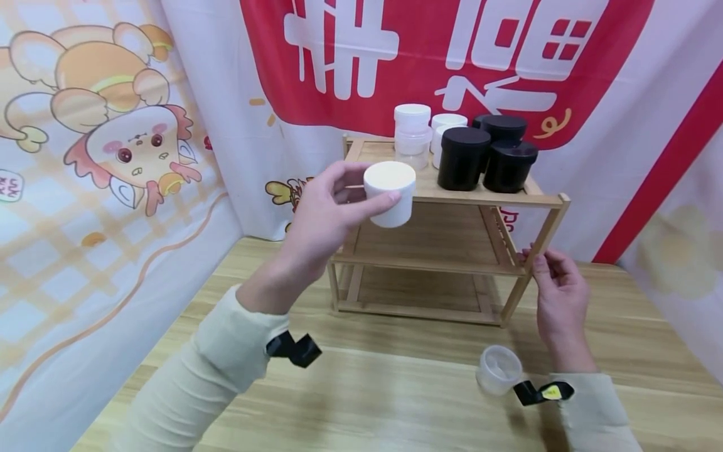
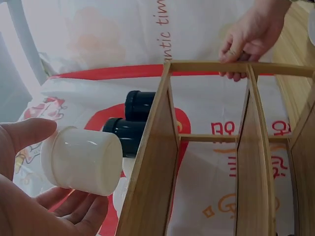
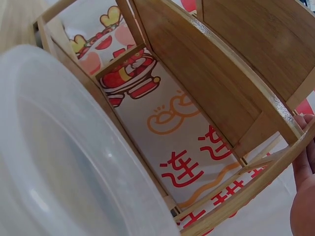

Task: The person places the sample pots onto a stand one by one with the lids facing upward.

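Note:
A white screw-lid jar (image 1: pixel 392 196) is held upright in my left hand (image 1: pixel 324 216), thumb on the near side and fingers behind, in front of the rack's top shelf. In the left wrist view the same jar (image 2: pixel 86 160) lies between the thumb and curled fingers. My right hand (image 1: pixel 562 295) grips the right side of a wooden rack (image 1: pixel 435 267) with its fingers around the frame. That hold also shows in the left wrist view, where the right hand (image 2: pixel 256 37) pinches the frame.
On the rack's top shelf stand three black jars (image 1: pixel 464 160) at the right. White jars (image 1: pixel 448 125) and a white-lidded clear jar (image 1: pixel 412 135) stand beside them. An open clear cup (image 1: pixel 499 370) sits on the wood-patterned tabletop (image 1: pixel 384 395) near my right wrist. Printed cloth (image 1: pixel 282 207) hangs behind.

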Available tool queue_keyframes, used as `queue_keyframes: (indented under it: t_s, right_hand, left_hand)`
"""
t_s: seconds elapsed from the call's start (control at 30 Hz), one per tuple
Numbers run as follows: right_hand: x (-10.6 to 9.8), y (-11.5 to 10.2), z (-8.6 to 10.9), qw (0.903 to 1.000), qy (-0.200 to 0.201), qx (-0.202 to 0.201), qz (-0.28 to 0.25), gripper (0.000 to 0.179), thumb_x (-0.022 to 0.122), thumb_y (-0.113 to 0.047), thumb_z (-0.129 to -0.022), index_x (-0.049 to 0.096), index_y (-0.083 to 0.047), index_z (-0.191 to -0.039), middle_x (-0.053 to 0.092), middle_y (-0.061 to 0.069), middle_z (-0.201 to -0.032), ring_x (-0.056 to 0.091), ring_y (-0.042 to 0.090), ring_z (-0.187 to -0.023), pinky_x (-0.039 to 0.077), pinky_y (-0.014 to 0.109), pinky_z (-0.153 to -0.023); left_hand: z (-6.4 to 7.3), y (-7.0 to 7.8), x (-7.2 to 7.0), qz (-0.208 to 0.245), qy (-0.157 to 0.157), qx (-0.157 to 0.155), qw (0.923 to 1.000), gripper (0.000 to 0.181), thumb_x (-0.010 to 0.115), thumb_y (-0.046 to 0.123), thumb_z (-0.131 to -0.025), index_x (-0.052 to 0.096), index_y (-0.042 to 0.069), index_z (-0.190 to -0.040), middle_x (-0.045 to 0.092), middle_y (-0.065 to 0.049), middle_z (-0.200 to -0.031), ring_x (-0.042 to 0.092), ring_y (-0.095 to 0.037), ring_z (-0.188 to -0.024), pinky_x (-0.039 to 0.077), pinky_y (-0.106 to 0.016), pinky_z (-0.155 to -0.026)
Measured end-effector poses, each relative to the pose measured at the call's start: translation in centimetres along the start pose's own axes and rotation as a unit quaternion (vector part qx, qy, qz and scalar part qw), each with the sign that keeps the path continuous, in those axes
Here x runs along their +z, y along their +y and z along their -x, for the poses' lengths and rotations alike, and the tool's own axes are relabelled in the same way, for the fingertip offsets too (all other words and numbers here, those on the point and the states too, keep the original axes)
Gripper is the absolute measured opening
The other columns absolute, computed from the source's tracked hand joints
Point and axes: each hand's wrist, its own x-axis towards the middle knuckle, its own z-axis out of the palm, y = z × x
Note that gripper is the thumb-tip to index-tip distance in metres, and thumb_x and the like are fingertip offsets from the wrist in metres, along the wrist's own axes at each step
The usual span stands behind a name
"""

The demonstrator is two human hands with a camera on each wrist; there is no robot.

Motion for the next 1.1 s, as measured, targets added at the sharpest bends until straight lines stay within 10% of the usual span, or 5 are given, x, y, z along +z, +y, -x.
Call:
queue_keyframes:
  t_s: [0.53, 1.1]
  right_hand:
    - [-0.1, -0.2, 0.3, 0.9999, -0.008, 0.008, 0.004, 0.02, 0.064, -0.007, -0.105, 0.069, 0.004, -0.121, 0.079, 0.005, -0.108, 0.077, 0.013, -0.1, 0.059, 0.018, -0.097]
    - [-0.1, -0.1, 0.2, 0.9995, -0.008, 0.026, 0.015, 0.022, 0.064, -0.009, -0.106, 0.068, 0.002, -0.124, 0.079, 0.005, -0.111, 0.076, 0.014, -0.104, 0.058, 0.017, -0.098]
  left_hand:
    - [-4.9, 2.7, 1.5, -0.031, 0.009, -0.024, 0.9992, 0.054, 0.083, 0.03, -0.094, 0.058, 0.016, -0.139, 0.064, -0.001, -0.137, 0.062, -0.018, -0.124, 0.057, -0.039, -0.105]
    - [-8.3, 1.8, 3.1, -0.081, 0.038, -0.078, 0.9929, 0.055, 0.084, 0.034, -0.093, 0.056, 0.015, -0.138, 0.061, -0.003, -0.14, 0.059, -0.017, -0.125, 0.058, -0.034, -0.103]
